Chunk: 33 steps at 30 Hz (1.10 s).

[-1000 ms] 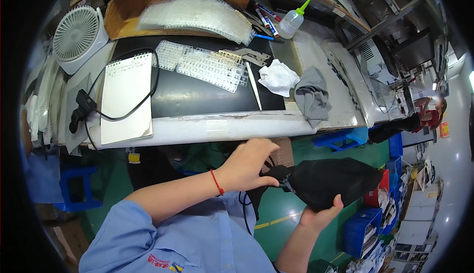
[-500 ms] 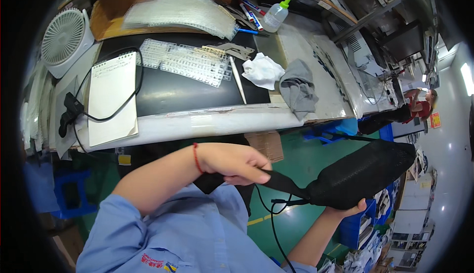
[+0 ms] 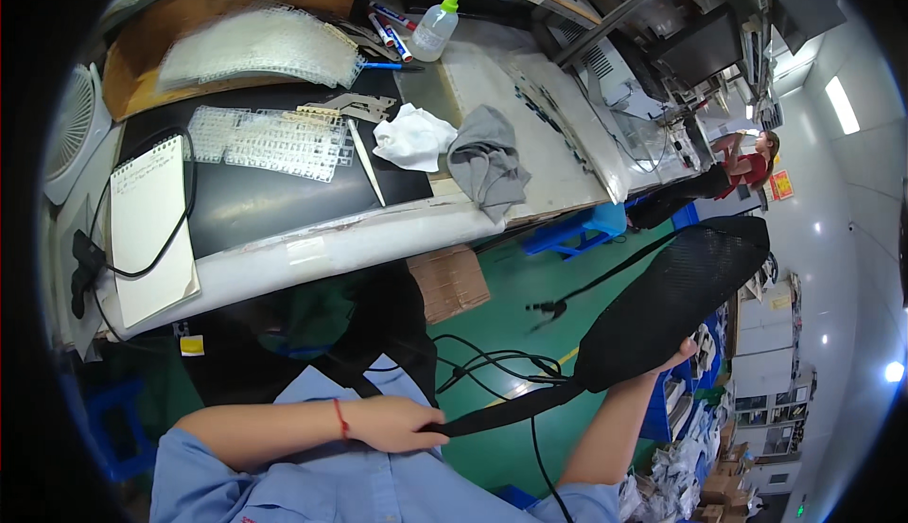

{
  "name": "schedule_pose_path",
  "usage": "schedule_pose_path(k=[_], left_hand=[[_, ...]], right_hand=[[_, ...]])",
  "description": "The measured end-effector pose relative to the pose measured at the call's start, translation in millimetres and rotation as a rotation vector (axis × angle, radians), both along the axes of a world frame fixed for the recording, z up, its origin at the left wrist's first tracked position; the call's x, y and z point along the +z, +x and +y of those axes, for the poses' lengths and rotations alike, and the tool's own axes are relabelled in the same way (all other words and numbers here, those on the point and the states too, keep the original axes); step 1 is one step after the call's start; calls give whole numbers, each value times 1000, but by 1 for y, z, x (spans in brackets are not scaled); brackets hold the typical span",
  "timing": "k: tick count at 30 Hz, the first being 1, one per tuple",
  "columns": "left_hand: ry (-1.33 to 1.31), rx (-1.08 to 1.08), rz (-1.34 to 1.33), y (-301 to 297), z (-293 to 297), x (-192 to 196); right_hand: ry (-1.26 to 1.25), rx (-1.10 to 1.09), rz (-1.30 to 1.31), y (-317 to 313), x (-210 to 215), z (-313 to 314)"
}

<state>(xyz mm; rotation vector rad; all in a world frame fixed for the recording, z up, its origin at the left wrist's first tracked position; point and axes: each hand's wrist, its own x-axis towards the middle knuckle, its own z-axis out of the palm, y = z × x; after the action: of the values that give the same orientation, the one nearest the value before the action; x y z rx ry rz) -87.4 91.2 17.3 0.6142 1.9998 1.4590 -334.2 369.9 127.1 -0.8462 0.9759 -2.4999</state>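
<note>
In front of my body hangs a black mesh pouch (image 3: 667, 296) with straps, tilted with its far end up and to the right. My left hand (image 3: 402, 421), a red string on its wrist, is closed round the strap (image 3: 511, 407) at its left end, close to my shirt. My right hand (image 3: 679, 357) holds the pouch from below; most of its fingers are hidden behind it. Another strap (image 3: 615, 272) trails from the pouch's upper end to a dangling buckle (image 3: 549, 309). Black cables (image 3: 473, 364) hang between the pouch and my left arm.
The workbench (image 3: 284, 249) carries a notepad (image 3: 151, 230), clear perforated sheets (image 3: 274, 140), a white cloth (image 3: 413, 137), a grey cloth (image 3: 489, 159) and a bottle (image 3: 435, 31). Below are a cardboard box (image 3: 449, 282) and a blue stool (image 3: 577, 230). Another person (image 3: 752, 159) stands far right.
My left hand has moved down and left toward my body, pulling the strap out longer. The buckle on the other strap now dangles in sight. The view has turned to the right.
</note>
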Motion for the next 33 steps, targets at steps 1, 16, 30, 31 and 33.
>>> schedule_pose_path(k=[1,16,30,31,33], left_hand=[[56,40,-9,-2,16,-4],[71,-478,-10,-18,135,-69],[100,57,-217,-42,49,-62],[101,50,-217,-42,44,-63],[124,338,-74,-41,40,-65]], right_hand=[[81,-25,34,-1,3,-2],[811,20,-181,-13,15,50],[1033,276,-245,30,-28,22],[996,242,-249,29,-26,26],[942,162,-237,29,-24,36]])
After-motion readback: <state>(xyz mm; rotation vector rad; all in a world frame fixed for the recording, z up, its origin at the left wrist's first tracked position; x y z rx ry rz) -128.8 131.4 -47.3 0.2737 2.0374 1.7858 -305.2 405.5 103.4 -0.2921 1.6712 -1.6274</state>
